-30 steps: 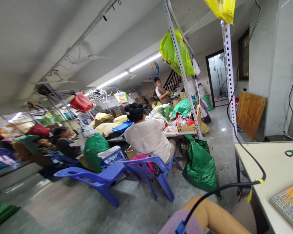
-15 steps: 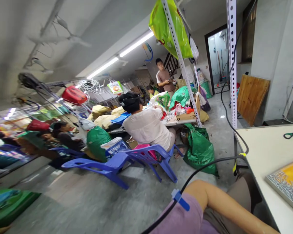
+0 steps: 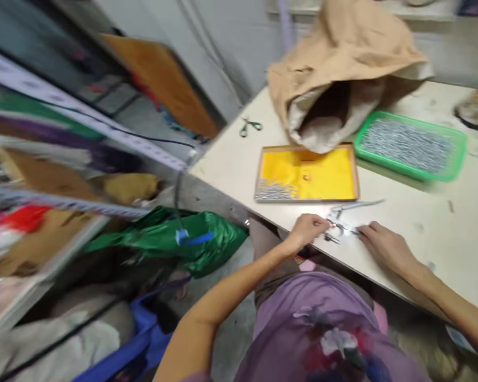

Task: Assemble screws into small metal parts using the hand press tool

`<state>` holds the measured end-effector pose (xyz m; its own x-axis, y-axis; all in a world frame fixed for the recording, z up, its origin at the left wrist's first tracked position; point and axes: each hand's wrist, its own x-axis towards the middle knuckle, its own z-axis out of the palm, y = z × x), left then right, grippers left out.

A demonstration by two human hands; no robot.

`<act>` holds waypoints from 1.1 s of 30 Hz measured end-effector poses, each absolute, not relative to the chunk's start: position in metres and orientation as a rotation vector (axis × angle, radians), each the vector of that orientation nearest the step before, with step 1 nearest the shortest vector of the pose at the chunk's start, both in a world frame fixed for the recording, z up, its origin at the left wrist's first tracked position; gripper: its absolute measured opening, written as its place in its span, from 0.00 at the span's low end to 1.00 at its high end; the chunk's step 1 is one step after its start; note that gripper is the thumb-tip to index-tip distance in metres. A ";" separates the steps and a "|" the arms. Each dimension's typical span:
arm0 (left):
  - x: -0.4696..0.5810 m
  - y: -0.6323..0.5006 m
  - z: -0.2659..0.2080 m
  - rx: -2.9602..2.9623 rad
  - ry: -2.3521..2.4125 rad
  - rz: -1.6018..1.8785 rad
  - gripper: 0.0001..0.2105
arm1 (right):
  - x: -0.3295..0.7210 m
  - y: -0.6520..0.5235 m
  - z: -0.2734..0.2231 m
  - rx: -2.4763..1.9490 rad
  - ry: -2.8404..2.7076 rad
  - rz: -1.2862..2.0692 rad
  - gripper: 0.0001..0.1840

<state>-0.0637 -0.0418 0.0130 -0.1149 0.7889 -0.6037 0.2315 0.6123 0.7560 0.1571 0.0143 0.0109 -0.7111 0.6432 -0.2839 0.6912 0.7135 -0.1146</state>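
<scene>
One silver-grey metal tool [image 3: 336, 225] is seen near the front edge of the pale surface [image 3: 434, 212], between the two hands. A long, slender grey arm is extended from it toward the upper right; a curved section and a small reddish spot are noted near its middle. Finer detail is lost to blur. Its left side is gripped by the left hand [image 3: 308, 232], the fingers being clamped on the metal. The right hand [image 3: 388, 249] is held at the tool's other side, fingertips drawn close at a thin dark tip; whether this is gripped cannot be told. Just beyond, a shallow box [image 3: 322, 200] is lined in yellow, with silver pieces [image 3: 274, 191] gathered in its near left corner. Similar pieces are heaped in a green tray [image 3: 459, 156] to its right. The box's far edge is overlapped by a brown sack [image 3: 354, 48]. Green-handled scissors [image 3: 250, 126] are laid farther left.
</scene>
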 end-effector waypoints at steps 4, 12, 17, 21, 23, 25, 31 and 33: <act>-0.060 -0.038 0.007 0.931 1.711 0.550 0.12 | 0.155 0.016 0.014 1.093 2.599 -0.360 0.14; -0.060 -0.031 0.012 1.130 1.827 0.401 0.09 | 0.153 0.015 0.014 1.046 2.644 -0.368 0.12; -0.062 -0.030 0.009 1.091 1.789 0.337 0.11 | 0.153 0.015 0.013 1.048 2.634 -0.360 0.12; -0.060 -0.028 0.009 1.055 1.771 0.315 0.12 | 0.153 0.015 0.012 1.054 2.647 -0.356 0.13; -0.058 -0.025 0.012 1.028 1.769 0.284 0.11 | 0.152 0.015 0.012 1.049 2.646 -0.351 0.12; -0.058 -0.024 0.016 1.002 1.764 0.242 0.11 | 0.150 0.015 0.013 1.034 2.641 -0.346 0.12; -0.060 -0.017 0.011 1.011 1.734 0.155 0.07 | 0.153 0.013 0.016 1.040 2.610 -0.342 0.14; -0.059 -0.015 0.005 1.012 1.734 0.159 0.07 | 0.159 0.011 0.014 1.045 2.609 -0.358 0.14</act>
<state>-0.0586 -0.0150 0.0055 -0.0684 0.6896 -0.7210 0.5471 0.6302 0.5509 0.1586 0.0112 0.0138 -0.6871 0.6250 -0.3705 0.7017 0.7030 -0.1155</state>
